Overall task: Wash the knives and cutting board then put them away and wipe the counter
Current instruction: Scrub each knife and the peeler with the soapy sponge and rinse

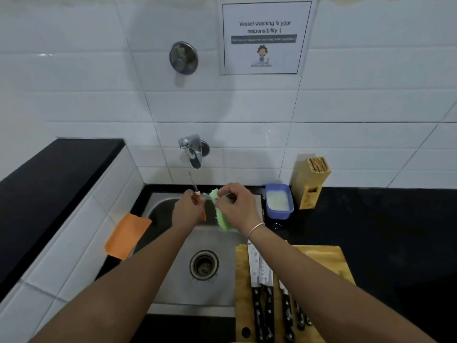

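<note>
"Where was the small knife (pixel 197 194)?"
"Over the sink (pixel 173 280), held tight in the left grip (pixel 188 211), blade pointing up at the tap (pixel 194 151)."
"And the sponge (pixel 222 219)?"
"Pinched in the right grip (pixel 237 206), just beside the blade."

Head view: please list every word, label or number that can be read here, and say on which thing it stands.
"Vessel washing is your responsibility :)" stands on the paper sign on the tiled wall.
The dark strip below it on the sign holds one line of white text, too blurred to read.
Knife block, blue container, knives and cutting board: no readable text.
</note>
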`<state>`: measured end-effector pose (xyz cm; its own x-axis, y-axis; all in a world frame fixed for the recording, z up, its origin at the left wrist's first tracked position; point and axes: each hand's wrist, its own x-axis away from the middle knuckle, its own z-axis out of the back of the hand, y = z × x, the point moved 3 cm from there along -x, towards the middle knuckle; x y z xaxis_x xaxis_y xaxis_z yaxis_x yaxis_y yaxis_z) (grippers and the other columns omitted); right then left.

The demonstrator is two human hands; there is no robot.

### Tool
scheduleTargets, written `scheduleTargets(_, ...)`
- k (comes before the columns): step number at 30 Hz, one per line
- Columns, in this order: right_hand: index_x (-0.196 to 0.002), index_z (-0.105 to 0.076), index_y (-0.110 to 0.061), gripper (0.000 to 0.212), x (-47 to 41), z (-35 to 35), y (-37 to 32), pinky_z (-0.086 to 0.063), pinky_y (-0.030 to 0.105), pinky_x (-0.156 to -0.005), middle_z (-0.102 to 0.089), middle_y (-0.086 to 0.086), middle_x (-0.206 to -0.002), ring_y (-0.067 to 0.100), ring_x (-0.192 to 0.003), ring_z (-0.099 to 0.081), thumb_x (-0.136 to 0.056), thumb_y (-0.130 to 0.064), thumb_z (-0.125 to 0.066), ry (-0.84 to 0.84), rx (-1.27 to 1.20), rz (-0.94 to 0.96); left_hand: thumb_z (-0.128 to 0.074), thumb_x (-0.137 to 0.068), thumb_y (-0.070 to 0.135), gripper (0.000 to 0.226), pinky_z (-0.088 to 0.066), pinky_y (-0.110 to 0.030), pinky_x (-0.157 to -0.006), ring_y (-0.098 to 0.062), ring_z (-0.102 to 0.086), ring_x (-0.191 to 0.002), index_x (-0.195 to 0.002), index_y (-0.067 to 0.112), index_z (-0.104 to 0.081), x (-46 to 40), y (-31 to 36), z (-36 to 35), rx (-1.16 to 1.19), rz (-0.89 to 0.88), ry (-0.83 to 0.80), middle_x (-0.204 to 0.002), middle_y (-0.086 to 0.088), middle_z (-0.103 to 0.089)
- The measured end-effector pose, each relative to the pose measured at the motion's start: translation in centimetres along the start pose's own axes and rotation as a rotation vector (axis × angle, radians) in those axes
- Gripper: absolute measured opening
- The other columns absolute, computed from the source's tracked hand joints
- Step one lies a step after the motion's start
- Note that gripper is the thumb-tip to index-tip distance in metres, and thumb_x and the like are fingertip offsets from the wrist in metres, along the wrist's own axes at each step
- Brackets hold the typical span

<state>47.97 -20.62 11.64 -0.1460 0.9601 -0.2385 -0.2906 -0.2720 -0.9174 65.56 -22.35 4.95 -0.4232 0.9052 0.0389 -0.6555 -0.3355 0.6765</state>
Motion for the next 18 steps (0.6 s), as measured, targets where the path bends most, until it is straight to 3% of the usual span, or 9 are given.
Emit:
scheduleTargets(6, -0.083, -0.066, -0.027, 0.022, -0.3, 0.1, 0.5, -0.043, 0.008, -0.074, -0.062, -0.012, -0.089, -0.002, -0.082, -0.056, -0.079, -0.009, -0.078, 0.014, 0.010, -0.015, -0.058, -0.096, 0.024, 0.010, -0.043, -0.036, -0.066, -0.026, -0.058, -0.077, -0.095, 0.017, -0.051, -1.4, 0.8, 0.7, -0.027, -0.094, 0.008, -0.082, -0.003, -0.063)
scheduleTargets(13, -0.079, -0.064, -0.033, 0.030, -1.1, 0.2, 1.2, -0.050, 0.022, -0.082, -0.068, -0.003, -0.095, 0.014, -0.091, -0.062, -0.077, -0.006, -0.076, 0.076, -0.005, -0.048, -0.062, -0.099, 0.033, 0.018, -0.041, -0.034, -0.068, -0.023, -0.058, -0.081, -0.093, 0.018, -0.054, -3.1, 1.2, 0.9, 0.127, -0.074, 0.131, -0.087, -0.002, -0.065)
scheduleTargets(15, -0.079, -0.064, -0.033, 0.030, -1.2, -0.1, 1.5, -0.049, 0.020, -0.082, -0.068, -0.003, -0.096, 0.014, -0.092, -0.062, -0.077, -0.005, -0.075, 0.078, -0.009, -0.061, -0.062, -0.099, 0.029, 0.015, -0.047, -0.034, -0.063, -0.024, -0.068, -0.074, -0.093, 0.018, -0.055, -4.0, 0.8, 0.7, 0.341, 0.054, 0.122, -0.087, -0.006, -0.070)
scheduleTargets(18, -0.080, -0.065, -0.030, 0.028, -1.2, -0.3, 1.9, -0.046, 0.015, -0.079, -0.068, -0.003, -0.097, 0.011, -0.092, -0.061, -0.077, -0.005, -0.075, 0.083, -0.004, -0.095, -0.057, -0.103, 0.019, 0.010, -0.047, -0.021, -0.041, -0.018, -0.069, -0.049, -0.097, 0.012, -0.054, -5.8, 0.0, -0.4, 0.974, 0.456, 0.019, -0.068, -0.011, -0.072)
